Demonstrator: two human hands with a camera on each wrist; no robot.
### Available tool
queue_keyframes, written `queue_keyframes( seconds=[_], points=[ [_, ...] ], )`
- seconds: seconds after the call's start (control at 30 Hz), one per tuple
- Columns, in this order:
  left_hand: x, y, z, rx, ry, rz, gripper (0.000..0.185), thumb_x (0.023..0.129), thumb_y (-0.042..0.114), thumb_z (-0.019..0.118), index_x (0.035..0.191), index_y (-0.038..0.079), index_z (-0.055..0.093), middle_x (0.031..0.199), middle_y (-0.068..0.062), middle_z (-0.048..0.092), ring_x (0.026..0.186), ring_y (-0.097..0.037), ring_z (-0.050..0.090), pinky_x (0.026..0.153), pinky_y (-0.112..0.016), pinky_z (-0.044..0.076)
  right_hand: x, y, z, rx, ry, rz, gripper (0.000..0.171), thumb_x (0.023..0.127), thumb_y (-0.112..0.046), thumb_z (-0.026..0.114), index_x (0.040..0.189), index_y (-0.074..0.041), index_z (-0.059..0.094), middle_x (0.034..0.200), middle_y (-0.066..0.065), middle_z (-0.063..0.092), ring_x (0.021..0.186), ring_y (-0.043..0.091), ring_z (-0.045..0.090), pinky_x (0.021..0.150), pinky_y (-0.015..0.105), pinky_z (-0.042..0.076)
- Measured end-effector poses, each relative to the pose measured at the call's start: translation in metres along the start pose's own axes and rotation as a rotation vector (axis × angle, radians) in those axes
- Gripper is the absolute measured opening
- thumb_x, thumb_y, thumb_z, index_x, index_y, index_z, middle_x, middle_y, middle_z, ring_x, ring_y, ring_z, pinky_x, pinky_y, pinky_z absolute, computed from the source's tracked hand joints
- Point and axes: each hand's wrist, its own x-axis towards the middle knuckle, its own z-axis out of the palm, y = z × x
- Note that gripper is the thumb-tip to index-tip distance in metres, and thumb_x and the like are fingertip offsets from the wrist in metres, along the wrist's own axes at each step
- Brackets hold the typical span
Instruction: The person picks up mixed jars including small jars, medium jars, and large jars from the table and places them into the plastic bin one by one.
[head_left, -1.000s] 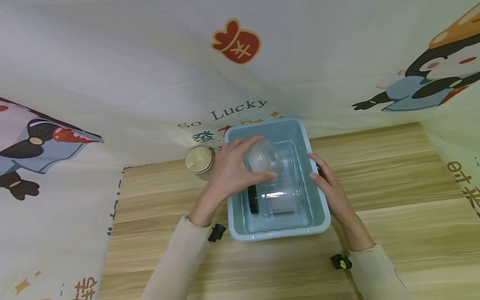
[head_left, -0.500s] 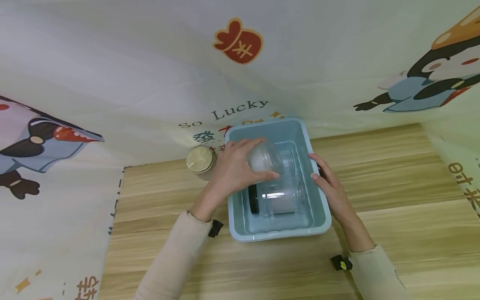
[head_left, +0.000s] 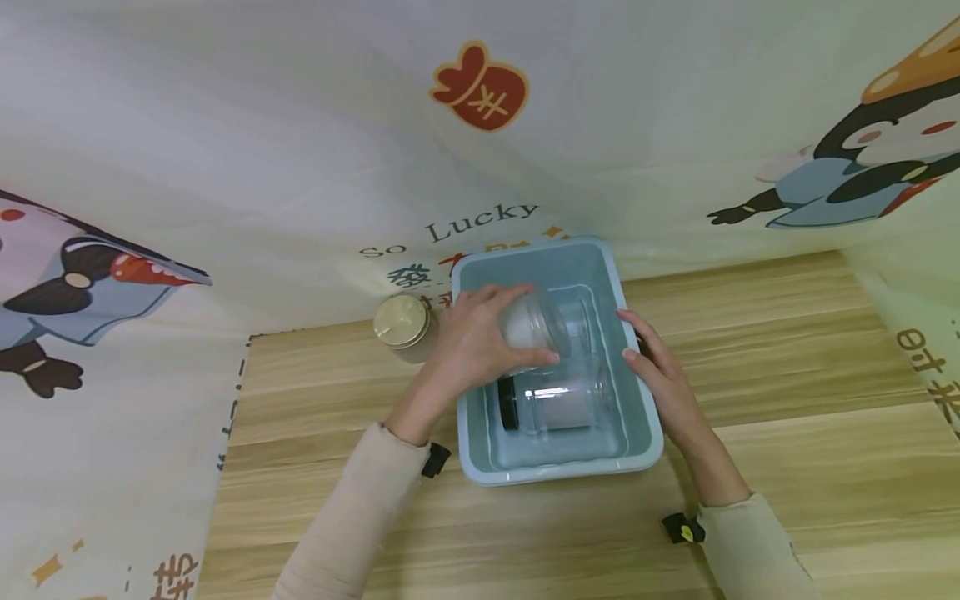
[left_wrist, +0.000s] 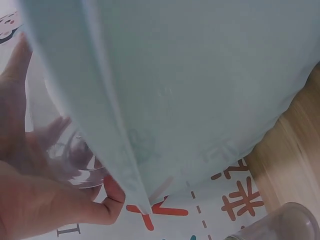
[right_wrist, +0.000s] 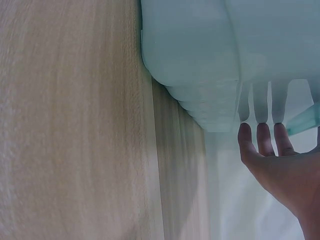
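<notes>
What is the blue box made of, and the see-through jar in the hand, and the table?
The blue box looks like smooth moulded plastic: rounded corners, a soft even sheen, ribs under its rim. The jar in the left hand is clear and shiny, so glass or hard clear plastic; I cannot tell which. The table shows pale wood grain, perhaps a printed laminate.

Bin [head_left: 637, 433] sits mid-frame on the table [head_left: 787, 400]; one jar [head_left: 558, 398] lies inside; lidded jar [head_left: 401, 323] stands left of it.
</notes>
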Motion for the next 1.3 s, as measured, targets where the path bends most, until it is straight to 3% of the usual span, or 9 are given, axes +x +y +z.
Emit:
queue_keyframes(
  seconds=[0.1,0.3,0.47,0.7,0.83,1.1,1.3],
  points=[
    [0.0,0.0,0.002,-0.029,-0.002,0.003,0.093,0.067,0.067,0.08,0.147,0.03,0.049,0.144,-0.009,0.049,0.131,-0.034,0.042,0.107,-0.064,0.028,0.0,0.001,0.0,-0.012,0.001,0.005,0.049,0.106,-0.023,0.043,0.154,-0.02,0.036,0.161,0.007,0.025,0.14,0.026,0.029,0.097,0.02,0.038],
    [-0.001,0.0,0.005,-0.063,0.002,0.013,0.092,0.069,0.061,0.083,0.147,0.028,0.048,0.143,-0.011,0.049,0.13,-0.034,0.042,0.104,-0.062,0.034,0.001,0.003,-0.001,-0.024,-0.002,0.012,0.049,0.106,-0.025,0.043,0.155,-0.023,0.035,0.162,0.006,0.024,0.14,0.026,0.028,0.097,0.022,0.039],
    [-0.002,-0.001,0.009,-0.103,0.015,0.04,0.089,0.069,0.06,0.083,0.143,0.024,0.052,0.142,-0.006,0.051,0.128,-0.029,0.044,0.1,-0.053,0.042,0.002,0.005,-0.001,-0.03,0.0,0.007,0.049,0.106,-0.025,0.044,0.155,-0.022,0.036,0.162,0.006,0.024,0.143,0.026,0.026,0.099,0.021,0.037],
    [-0.002,-0.004,0.016,-0.171,0.037,0.099,0.083,0.07,0.053,0.086,0.137,0.016,0.053,0.14,-0.003,0.054,0.126,-0.024,0.046,0.099,-0.042,0.043,0.001,0.005,-0.001,-0.034,0.004,0.012,0.049,0.106,-0.026,0.044,0.155,-0.023,0.035,0.162,0.004,0.024,0.143,0.025,0.025,0.1,0.023,0.036],
    [-0.002,-0.004,0.018,-0.173,0.052,0.103,0.082,0.07,0.054,0.085,0.136,0.016,0.055,0.139,-0.003,0.055,0.125,-0.026,0.047,0.096,-0.042,0.045,0.001,0.004,-0.001,-0.035,0.002,0.01,0.049,0.106,-0.026,0.044,0.155,-0.023,0.035,0.162,0.004,0.024,0.144,0.025,0.025,0.101,0.023,0.035],
    [-0.001,-0.006,0.023,-0.166,0.064,0.134,0.08,0.07,0.056,0.084,0.134,0.017,0.058,0.138,-0.002,0.057,0.132,-0.027,0.044,0.107,-0.043,0.037,0.001,0.004,-0.001,-0.034,0.002,0.013,0.049,0.106,-0.027,0.043,0.155,-0.024,0.035,0.162,0.005,0.025,0.14,0.026,0.029,0.097,0.02,0.039],
    [-0.001,-0.006,0.025,-0.143,0.072,0.123,0.08,0.069,0.061,0.083,0.134,0.022,0.059,0.138,0.001,0.057,0.126,-0.025,0.047,0.098,-0.049,0.037,0.001,0.004,-0.001,-0.023,-0.007,0.017,0.049,0.107,-0.027,0.042,0.155,-0.024,0.034,0.162,0.005,0.024,0.141,0.026,0.029,0.097,0.02,0.04]
  ],
)
